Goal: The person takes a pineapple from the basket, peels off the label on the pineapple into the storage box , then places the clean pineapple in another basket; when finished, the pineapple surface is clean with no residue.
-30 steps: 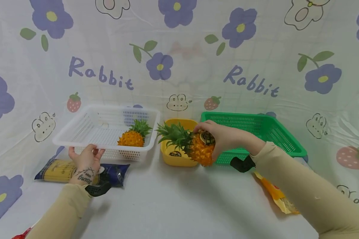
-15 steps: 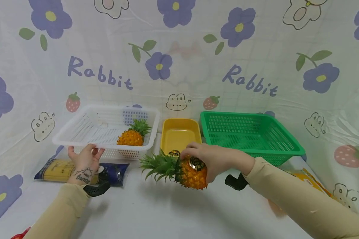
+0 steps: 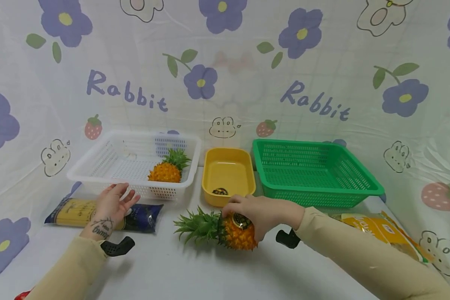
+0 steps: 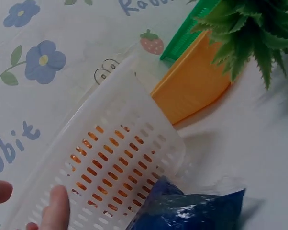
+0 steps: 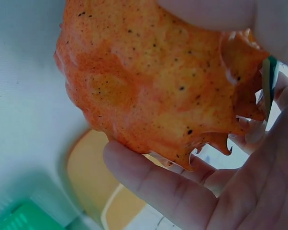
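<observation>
My right hand [image 3: 264,212] grips an orange toy pineapple [image 3: 236,233] by its body, low over the white table in front of the yellow bin [image 3: 228,166]. Its green leaves point left, and a dark round sticker shows on its upper side. In the right wrist view the thumb and fingers wrap round the pineapple [image 5: 134,86]. My left hand [image 3: 112,206] is at the front wall of the white basket [image 3: 135,184], fingers loosely bent and holding nothing. Whether it touches the rim is hard to tell. Another pineapple [image 3: 165,171] lies inside that basket.
A blue-and-yellow packet [image 3: 75,212] lies in front of the white basket, partly under my left hand. The green basket [image 3: 318,191] stands at the right. An orange-yellow bag [image 3: 382,231] lies beyond my right forearm. A patterned curtain [image 3: 225,62] hangs behind.
My right hand has brought the pineapple from over the yellow bin forward and down toward the table. My left hand has let go of the white basket's rim and drawn slightly away.
</observation>
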Tool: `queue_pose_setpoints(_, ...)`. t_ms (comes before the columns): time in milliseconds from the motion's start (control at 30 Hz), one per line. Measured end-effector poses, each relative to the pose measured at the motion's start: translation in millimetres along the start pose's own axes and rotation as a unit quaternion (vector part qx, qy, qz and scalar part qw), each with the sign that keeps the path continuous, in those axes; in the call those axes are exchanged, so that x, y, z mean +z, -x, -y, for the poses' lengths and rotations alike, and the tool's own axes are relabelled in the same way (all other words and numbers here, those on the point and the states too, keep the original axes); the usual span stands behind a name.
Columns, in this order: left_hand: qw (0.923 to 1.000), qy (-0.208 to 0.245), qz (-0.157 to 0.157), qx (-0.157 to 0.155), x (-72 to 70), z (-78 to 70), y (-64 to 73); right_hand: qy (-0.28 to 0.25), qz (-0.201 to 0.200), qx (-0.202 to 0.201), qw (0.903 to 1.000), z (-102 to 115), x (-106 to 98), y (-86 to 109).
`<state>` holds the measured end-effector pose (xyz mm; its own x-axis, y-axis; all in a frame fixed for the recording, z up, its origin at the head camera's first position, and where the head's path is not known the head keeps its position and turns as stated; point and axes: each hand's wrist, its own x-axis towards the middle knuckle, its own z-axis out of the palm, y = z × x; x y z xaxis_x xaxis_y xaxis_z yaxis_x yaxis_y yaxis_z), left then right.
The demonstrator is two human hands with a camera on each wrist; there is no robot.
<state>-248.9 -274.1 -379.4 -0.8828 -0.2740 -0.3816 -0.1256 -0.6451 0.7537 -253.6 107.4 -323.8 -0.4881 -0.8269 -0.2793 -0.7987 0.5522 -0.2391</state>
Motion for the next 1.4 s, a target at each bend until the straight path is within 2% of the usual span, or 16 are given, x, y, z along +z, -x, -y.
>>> queue_pose_setpoints(67, 0.9984, -0.047, 0.027, -0.013, 0.6, 2.3, 5.3, -0.002, 0.003, 0.002, 1.0, -1, 2, -1.1)
queue_pose_setpoints(133, 0.9925, -0.108, 0.055, -0.015, 2.7, 6.2, 10.9, -0.004, 0.005, 0.002, 1.0, -1, 4, -2.1)
queue_pose_setpoints(200, 0.9798, -0.183, 0.08, 0.004, 7.0, 12.5, 16.5, -0.004, 0.007, 0.003, 1.0, -2, 6, -2.7)
queue_pose_setpoints(233, 0.9693, -0.227, 0.093, 0.022, 9.6, 16.4, 19.2, -0.004, 0.008, 0.003, 1.0, -2, 6, -2.9)
queue_pose_setpoints(300, 0.9385, -0.314, 0.123, 0.074, 15.6, 25.8, 24.2, -0.003, 0.009, 0.005, 0.9999, -3, 7, -3.4)
queue_pose_setpoints(333, 0.9186, -0.353, 0.139, 0.108, 18.7, 31.1, 26.2, -0.002, 0.009, 0.006, 0.9999, -3, 8, -3.6)
queue_pose_setpoints(433, 0.8473, -0.446, 0.195, 0.212, 27.1, 46.9, 32.1, 0.0, 0.009, 0.006, 0.9999, -4, 9, -3.7)
queue_pose_setpoints(533, 0.7831, -0.498, 0.253, 0.273, 34.3, 61.7, 37.9, 0.002, 0.009, 0.005, 0.9999, -5, 10, -3.3)
queue_pose_setpoints(600, 0.7511, -0.528, 0.281, 0.28, 38.4, 70.3, 42.5, 0.002, 0.01, 0.003, 0.9999, -5, 11, -2.7)
queue_pose_setpoints(700, 0.7205, -0.568, 0.299, 0.261, 44.1, 81.2, 49.2, 0.005, 0.008, 0.001, 1.0, -6, 12, -1.9)
queue_pose_setpoints(833, 0.6976, -0.598, 0.312, 0.242, 48.7, 94.4, 53.8, 0.013, 0.003, -0.002, 0.9999, -7, 14, -0.8)
queue_pose_setpoints(967, 0.6772, -0.605, 0.333, 0.255, 49.4, 106.5, 52.7, 0.012, -0.003, -0.008, 0.9999, -10, 16, 1.4)
queue_pose_setpoints(1067, 0.6733, -0.604, 0.332, 0.267, 49.5, 112.1, 51.5, -0.022, -0.012, -0.008, 0.9997, -11, 17, 5.5)
queue_pose_setpoints(1167, 0.6808, -0.604, 0.318, 0.266, 50.3, 114.7, 51.4, -0.093, -0.044, 0.008, 0.9947, -13, 18, 12.9)
queue_pose_setpoints(1267, 0.6837, -0.607, 0.304, 0.268, 51.3, 115.8, 51.9, -0.17, -0.093, 0.029, 0.9807, -16, 22, 21.6)
queue_pose_setpoints(1400, 0.6819, -0.61, 0.29, 0.28, 50.6, 117.8, 52.9, -0.263, -0.14, 0.074, 0.9517, -19, 37, 29.9)
